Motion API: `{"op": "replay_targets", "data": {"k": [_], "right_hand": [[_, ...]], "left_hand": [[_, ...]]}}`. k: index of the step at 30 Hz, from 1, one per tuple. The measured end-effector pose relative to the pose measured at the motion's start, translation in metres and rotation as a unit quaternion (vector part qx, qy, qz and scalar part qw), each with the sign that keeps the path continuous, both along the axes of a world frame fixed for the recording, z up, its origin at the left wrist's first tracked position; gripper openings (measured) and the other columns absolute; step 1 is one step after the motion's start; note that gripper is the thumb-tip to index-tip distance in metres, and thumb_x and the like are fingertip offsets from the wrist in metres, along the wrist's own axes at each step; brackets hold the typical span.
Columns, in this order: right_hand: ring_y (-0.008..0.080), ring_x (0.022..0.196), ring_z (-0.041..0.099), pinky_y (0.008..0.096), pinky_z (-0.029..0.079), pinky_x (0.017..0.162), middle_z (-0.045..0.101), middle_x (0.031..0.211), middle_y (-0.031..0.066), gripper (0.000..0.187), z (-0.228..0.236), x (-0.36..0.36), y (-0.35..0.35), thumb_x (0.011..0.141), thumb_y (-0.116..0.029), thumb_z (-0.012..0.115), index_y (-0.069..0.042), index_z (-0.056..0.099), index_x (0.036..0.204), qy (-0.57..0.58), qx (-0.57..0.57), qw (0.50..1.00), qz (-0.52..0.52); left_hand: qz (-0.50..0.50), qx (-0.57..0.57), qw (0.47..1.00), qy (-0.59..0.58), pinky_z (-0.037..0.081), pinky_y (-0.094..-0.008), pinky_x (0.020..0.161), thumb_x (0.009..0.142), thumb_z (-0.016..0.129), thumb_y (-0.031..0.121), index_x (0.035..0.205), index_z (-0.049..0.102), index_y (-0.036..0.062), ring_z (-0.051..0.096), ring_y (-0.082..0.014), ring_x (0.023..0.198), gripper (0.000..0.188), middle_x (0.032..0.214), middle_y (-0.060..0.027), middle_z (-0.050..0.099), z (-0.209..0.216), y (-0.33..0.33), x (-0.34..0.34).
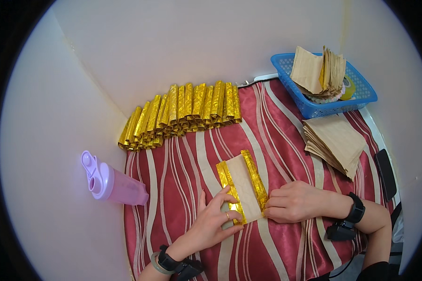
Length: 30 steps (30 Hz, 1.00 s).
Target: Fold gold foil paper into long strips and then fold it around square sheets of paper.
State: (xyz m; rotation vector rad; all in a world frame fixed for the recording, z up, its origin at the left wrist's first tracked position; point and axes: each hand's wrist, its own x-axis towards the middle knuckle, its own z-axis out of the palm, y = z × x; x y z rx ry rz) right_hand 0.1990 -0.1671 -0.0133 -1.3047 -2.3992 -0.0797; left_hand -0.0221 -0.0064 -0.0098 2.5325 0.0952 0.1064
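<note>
A tan paper sheet point(245, 181) with shiny gold foil folded in along both long sides lies in front of me on the cloth. My left hand point(215, 218) bends over its left gold fold, fingertips pressing there and the thumb at the lower corner; a ring is on one finger. With curled fingers, my right hand point(293, 202) pinches the lower end of the right gold fold. The right fingertips are partly hidden. Beyond the sheet, many gold foil paper rolls point(197, 100) are stacked in a long row.
A red striped cloth point(183, 187) covers the table. At left lies a purple shaker bottle point(119, 185). A tan paper stack point(337, 143) rests at right, below a blue basket point(319, 110) holding more paper. A black phone point(385, 174) lies by the right edge. Pale walls enclose the far sides.
</note>
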Motion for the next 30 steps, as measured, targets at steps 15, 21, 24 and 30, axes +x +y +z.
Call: {"op": "replay_targets", "data": {"k": [15, 21, 24, 30], "right_hand": [[0.0235, 0.075, 0.058, 0.0358, 0.048, 0.064, 0.053, 0.075, 0.0065, 0.02, -0.003, -0.014, 0.004, 0.079, -0.021, 0.068, -0.007, 0.054, 0.082, 0.108, -0.063, 0.988, -0.09], [0.0266, 0.078, 0.058, 0.0384, 0.047, 0.067, 0.055, 0.08, 0.0076, 0.017, -0.006, -0.014, 0.004, 0.084, -0.02, 0.066, -0.008, 0.054, 0.085, 0.173, -0.105, 0.973, -0.115], [0.0276, 0.079, 0.059, 0.039, 0.046, 0.067, 0.056, 0.081, 0.0082, 0.017, -0.005, -0.015, 0.004, 0.084, -0.019, 0.065, -0.008, 0.054, 0.089, 0.164, -0.12, 0.97, -0.132], [0.0284, 0.079, 0.06, 0.04, 0.046, 0.068, 0.057, 0.082, 0.009, 0.018, -0.005, -0.015, 0.005, 0.084, -0.019, 0.066, -0.008, 0.053, 0.09, 0.166, -0.117, 0.97, -0.132]], "left_hand": [[0.082, -0.036, 0.996, 0.017, 0.007, -0.0655, 0.107, 0.082, 0.071, 0.016, 0.083, 0.059, 0.0103, 0.034, -0.0319, 0.137, 0.014, 0.118, -0.0057, 0.048, -0.002, -0.011, 0.004], [0.071, 0.007, 0.997, -0.008, 0.018, -0.0708, 0.099, 0.084, 0.07, 0.019, 0.084, 0.054, 0.01, 0.041, -0.0317, 0.13, 0.019, 0.116, -0.0075, 0.048, -0.004, -0.011, 0.006], [0.088, -0.028, 0.995, 0.023, 0.009, -0.0672, 0.105, 0.085, 0.068, 0.015, 0.083, 0.055, 0.009, 0.035, -0.0323, 0.135, 0.014, 0.12, -0.0071, 0.047, -0.002, -0.012, 0.007], [0.1, 0.021, 0.995, -0.017, 0.021, -0.0669, 0.1, 0.082, 0.072, 0.016, 0.102, 0.052, 0.0113, 0.042, -0.0301, 0.128, 0.029, 0.117, -0.008, 0.048, -0.008, -0.013, 0.009]]}}
